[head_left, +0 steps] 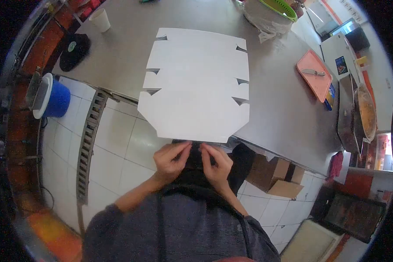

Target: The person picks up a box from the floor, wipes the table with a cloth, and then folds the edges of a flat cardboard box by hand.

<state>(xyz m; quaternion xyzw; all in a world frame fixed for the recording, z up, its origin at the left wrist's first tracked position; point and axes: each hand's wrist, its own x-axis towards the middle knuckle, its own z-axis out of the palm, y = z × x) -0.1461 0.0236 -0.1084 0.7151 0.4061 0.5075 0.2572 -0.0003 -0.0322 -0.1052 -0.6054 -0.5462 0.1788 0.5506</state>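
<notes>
A flat white cardboard box blank with notches cut along both sides lies on the metal table, its near end jutting past the table edge. My left hand is closed in a pinch just below that near edge. Close beside it, my right hand is also pinched, thumb against fingers. Both sets of fingertips are at or just short of the cardboard, in front of my dark clothing. Whatever they hold, if anything, is too small or hidden to make out.
On the metal table are a pink cutting board with a knife, a white cup, a black round object and a green-rimmed basket. An open cardboard box sits below; a blue bucket stands left.
</notes>
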